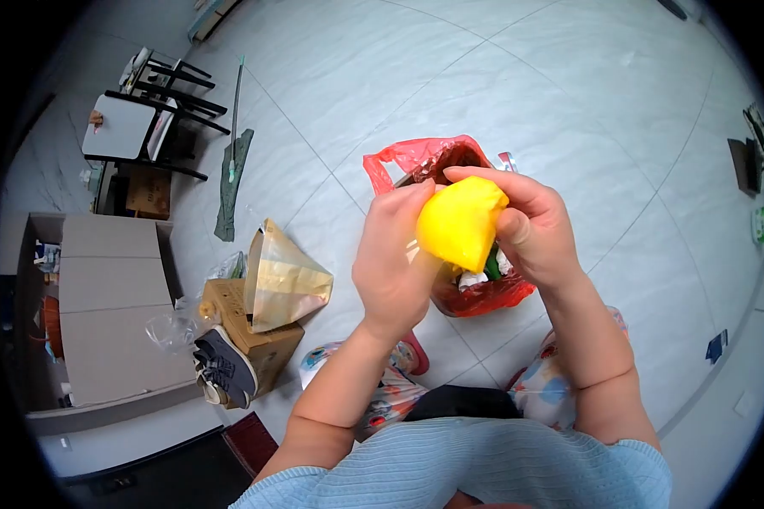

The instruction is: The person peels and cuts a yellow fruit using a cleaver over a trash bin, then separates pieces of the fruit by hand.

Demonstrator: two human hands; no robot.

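Observation:
A bright yellow, smooth, rounded thing (460, 222) with a blunt corner is held up between both hands; its kind is not clear. My left hand (392, 259) is closed round its left side, with the palm side mostly turned away. My right hand (536, 222) grips the right edge between thumb and fingers. Below the hands, a bin lined with a red plastic bag (494, 299) stands on the floor. White and green scraps show inside it, and the yellow thing and hands hide much of its opening.
Left of the bin stand a cardboard box (276, 349), a paper bag (284, 284) and dark shoes (227, 366). Farther off are a mop (233, 187), a chair (123, 129) and a low cabinet (110, 288). My knees flank the bin on pale floor tiles.

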